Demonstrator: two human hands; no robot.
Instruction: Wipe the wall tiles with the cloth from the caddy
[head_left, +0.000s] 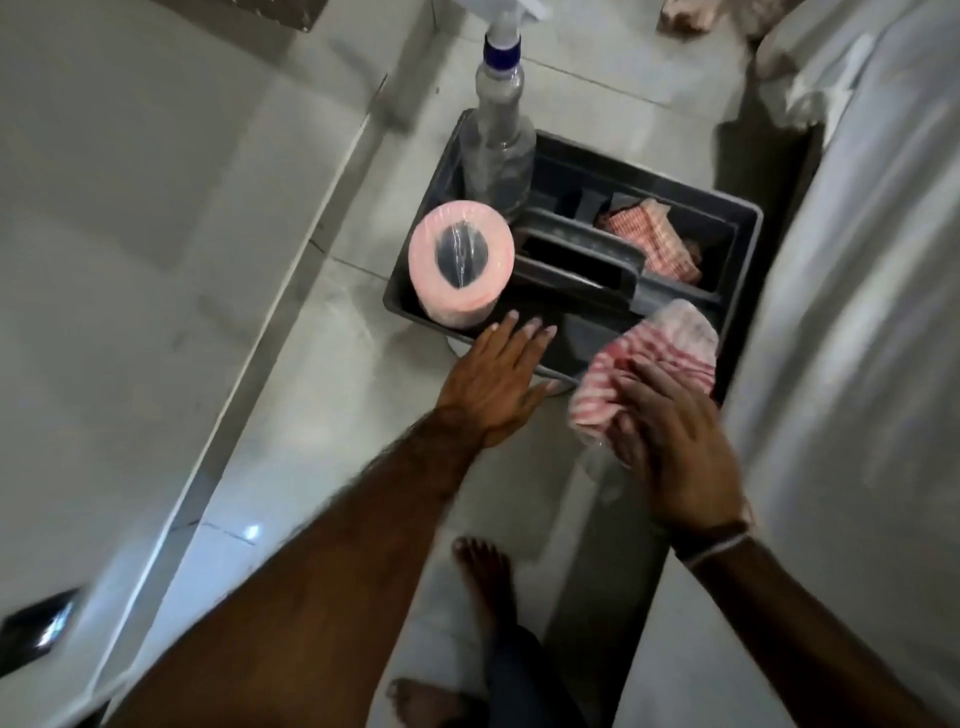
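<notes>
Hidden: our right hand (675, 447) covers the striped cloth's (654, 358) near end; its grip blurred, we cannot tell.
Left hand (493, 384): spread flat, empty, over the caddy's (748, 218) near rim.
Beyond: wrapped pink roll (460, 265), spray bottle (498, 140), checked cloth (649, 239).

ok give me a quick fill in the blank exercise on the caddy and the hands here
1. The right hand grips a red and white striped ____.
2. The left hand is open and holds ____.
3. The spray bottle stands upright in the dark ____.
4. A second checked cloth lies in the caddy's far ____ compartment.

Missing words: cloth; nothing; caddy; right
</notes>
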